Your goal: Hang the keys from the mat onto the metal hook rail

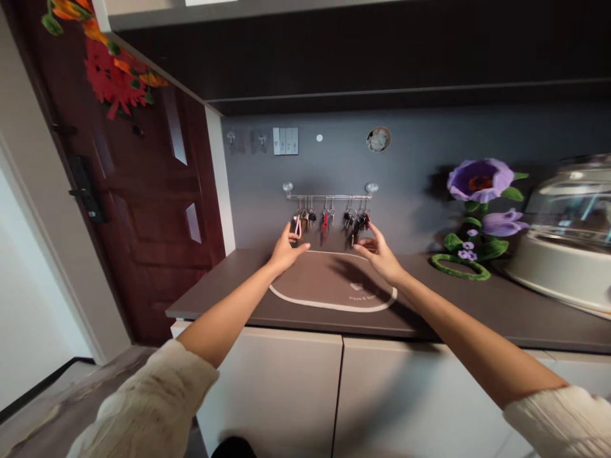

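Centre frame, keys (pixel 350 220) hang from a rail (pixel 329 196), apparently none off yet. The left hand (pixel 285 250) has fingers at a pink loop (pixel 300 226), the right hand (pixel 380 254) at the rightmost keys; grip unclear.

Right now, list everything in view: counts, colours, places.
Rack: one, silvery, wall
Keys: several, mixed, on rack
Loop: one, pink, under rack
Mat: one, brown, on counter
Counter: one, dark, below rack
Flower ornament: one, purple, on counter
Appliance: one, cream, far right
Panel: one, pale, wall
Hooks: two, clear, left of panel
Disc: one, white, wall
Opening: one, whitish, wall
Door: one, dark red, left
Decoration: one, red-orange, door
Cupboards: several, pale, below counter
Overhead cabinet: one, dark, top
Sleeves: two, cream, forearms
Left hand: one, bare, by loop
Right hand: one, bare, by keys
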`<state>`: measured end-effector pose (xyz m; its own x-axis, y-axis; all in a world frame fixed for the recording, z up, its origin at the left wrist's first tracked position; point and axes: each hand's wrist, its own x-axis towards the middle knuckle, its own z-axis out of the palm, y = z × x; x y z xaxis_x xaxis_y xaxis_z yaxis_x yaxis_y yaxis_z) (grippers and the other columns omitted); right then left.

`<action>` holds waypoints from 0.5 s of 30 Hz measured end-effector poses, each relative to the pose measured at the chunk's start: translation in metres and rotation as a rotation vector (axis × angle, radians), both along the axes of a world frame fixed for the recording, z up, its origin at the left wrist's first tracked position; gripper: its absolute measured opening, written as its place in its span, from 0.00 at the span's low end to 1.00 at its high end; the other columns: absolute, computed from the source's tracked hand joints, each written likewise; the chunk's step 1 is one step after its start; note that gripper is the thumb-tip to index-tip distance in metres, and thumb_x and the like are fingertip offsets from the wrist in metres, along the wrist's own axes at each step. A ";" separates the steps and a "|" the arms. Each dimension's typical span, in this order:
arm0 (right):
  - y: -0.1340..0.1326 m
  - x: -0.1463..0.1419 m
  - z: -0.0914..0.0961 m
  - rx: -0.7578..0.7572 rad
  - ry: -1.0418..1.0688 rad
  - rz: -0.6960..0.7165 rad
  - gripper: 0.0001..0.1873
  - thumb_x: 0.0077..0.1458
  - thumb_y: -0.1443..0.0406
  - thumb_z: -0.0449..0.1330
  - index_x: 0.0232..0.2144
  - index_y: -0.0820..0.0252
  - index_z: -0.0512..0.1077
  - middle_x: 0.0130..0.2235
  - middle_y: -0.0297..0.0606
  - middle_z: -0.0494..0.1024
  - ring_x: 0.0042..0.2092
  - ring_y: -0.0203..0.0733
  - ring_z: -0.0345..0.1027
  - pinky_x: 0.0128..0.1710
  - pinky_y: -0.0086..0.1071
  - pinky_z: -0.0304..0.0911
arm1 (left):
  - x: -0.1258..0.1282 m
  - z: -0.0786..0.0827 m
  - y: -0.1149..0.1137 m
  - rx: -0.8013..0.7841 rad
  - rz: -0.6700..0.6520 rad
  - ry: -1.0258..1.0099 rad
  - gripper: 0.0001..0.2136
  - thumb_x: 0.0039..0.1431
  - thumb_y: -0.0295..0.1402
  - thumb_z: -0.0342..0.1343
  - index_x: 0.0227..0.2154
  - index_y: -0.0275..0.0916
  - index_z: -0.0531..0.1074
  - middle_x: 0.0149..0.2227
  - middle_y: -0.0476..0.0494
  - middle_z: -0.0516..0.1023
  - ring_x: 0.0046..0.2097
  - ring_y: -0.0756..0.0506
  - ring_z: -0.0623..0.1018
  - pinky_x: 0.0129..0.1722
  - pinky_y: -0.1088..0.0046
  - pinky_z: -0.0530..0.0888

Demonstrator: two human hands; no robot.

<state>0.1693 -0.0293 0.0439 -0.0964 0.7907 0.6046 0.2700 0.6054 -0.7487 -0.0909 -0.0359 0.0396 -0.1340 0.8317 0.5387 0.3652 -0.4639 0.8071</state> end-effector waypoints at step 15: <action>0.127 -0.019 0.019 -0.072 0.353 -0.310 0.54 0.31 0.53 0.66 0.58 0.59 0.46 0.55 0.47 0.62 0.55 0.46 0.57 0.55 0.39 0.52 | 0.046 0.031 0.115 -0.165 0.003 -0.571 0.33 0.35 0.33 0.67 0.46 0.41 0.58 0.37 0.45 0.73 0.31 0.52 0.73 0.25 0.80 0.67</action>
